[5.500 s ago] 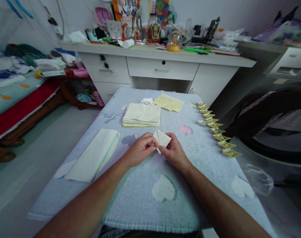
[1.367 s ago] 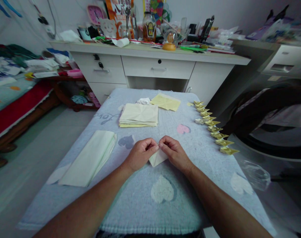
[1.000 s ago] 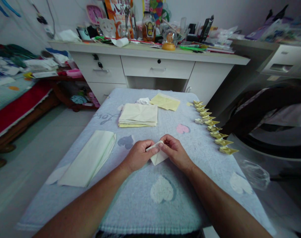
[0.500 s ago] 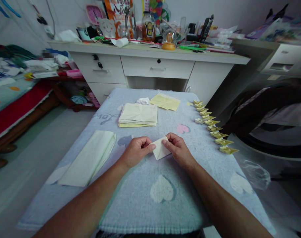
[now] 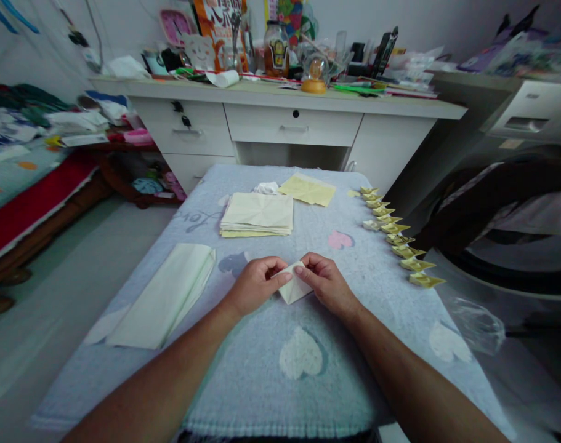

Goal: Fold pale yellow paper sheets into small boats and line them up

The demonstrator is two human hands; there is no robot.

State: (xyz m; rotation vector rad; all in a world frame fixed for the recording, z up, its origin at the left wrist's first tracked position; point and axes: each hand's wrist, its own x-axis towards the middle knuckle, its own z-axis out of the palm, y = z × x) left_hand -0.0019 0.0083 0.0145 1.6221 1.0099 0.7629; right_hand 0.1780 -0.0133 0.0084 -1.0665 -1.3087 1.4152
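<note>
In the head view, we see the left hand point(image 5: 258, 282) pinching a small folded paper point(image 5: 295, 289) by its left side, thumb on top, while the right hand point(image 5: 325, 282) grips its upper right part, thumb pressed on the face. The paper sits between the two hands, a corner pointing toward the wearer, over the blue cloth point(image 5: 243, 384); we cannot tell whether it touches the cloth. Beyond the hands we find a stack of creased sheets point(image 5: 257, 214), with a yellow sheet point(image 5: 310, 191) and a crumpled white piece point(image 5: 266, 188) just behind it. To the left lies a long folded pale sheet point(image 5: 162, 298). Along the right edge we make out a row of small pointed paper shapes point(image 5: 404, 252), mostly yellowish. A cluttered desk point(image 5: 298, 98) stands behind.
</note>
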